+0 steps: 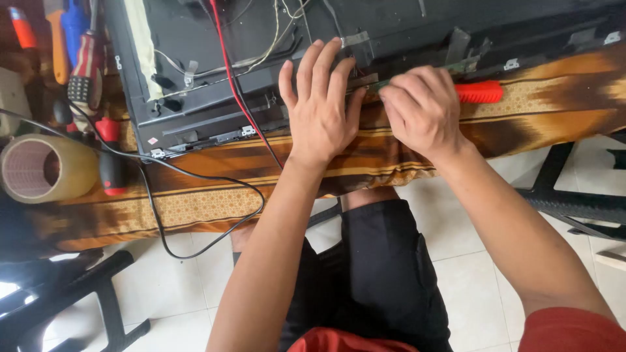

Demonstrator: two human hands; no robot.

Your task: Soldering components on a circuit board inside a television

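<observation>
A black flat panel chassis point(215, 39) with loose wires lies on a table draped in a brown and orange patterned cloth point(195, 195). My left hand point(319, 104) rests flat on the panel's near edge, fingers spread, pressing down. Just to its right, my right hand point(420, 107) is closed around a tool with a red handle point(479, 92), which sticks out to the right along the panel's edge. The tool's tip is hidden between my hands, near a narrow green circuit strip point(456, 65).
A roll of clear tape point(45, 168) sits at the left edge of the table. Several screwdrivers with red, blue and orange handles point(85, 65) lie at the top left. Red and black leads point(235, 91) cross the panel. Black stools point(574, 202) stand on the white tiled floor.
</observation>
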